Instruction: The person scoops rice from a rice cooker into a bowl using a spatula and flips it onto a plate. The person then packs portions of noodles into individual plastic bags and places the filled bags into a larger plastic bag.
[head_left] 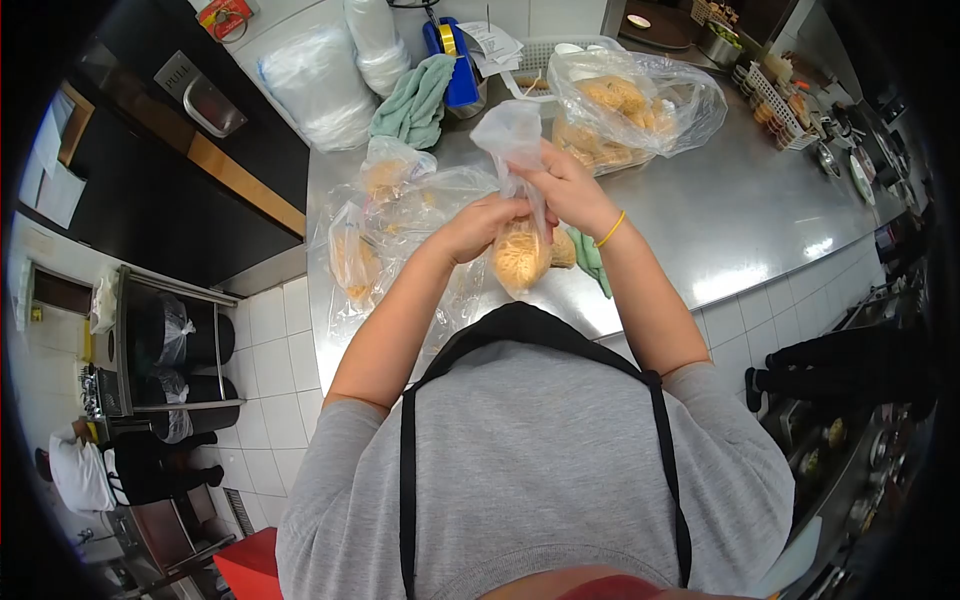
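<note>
A clear plastic bag (521, 262) with yellowish, noodle-like food in its bottom hangs in front of me over the counter's near edge. My left hand (485, 226) is closed round the bag's neck just above the food. Higher up, my right hand (572, 190) grips the same bag, and its loose top stands up above the fingers. Behind the bag lies a partly hidden brownish lump (563, 249), next to a green cloth (590, 262). Two similar filled bags, a near one (352, 262) and a farther one (387, 178), lie to the left on clear plastic sheeting.
A large open bag of the same food (615, 105) stands at the back of the steel counter (720, 215). Rolls of plastic bags (318, 95), a green towel (414, 103) and a blue tape dispenser (456, 70) line the back left. One person (90, 470) is at far left, another's dark-clothed legs (830, 365) at right.
</note>
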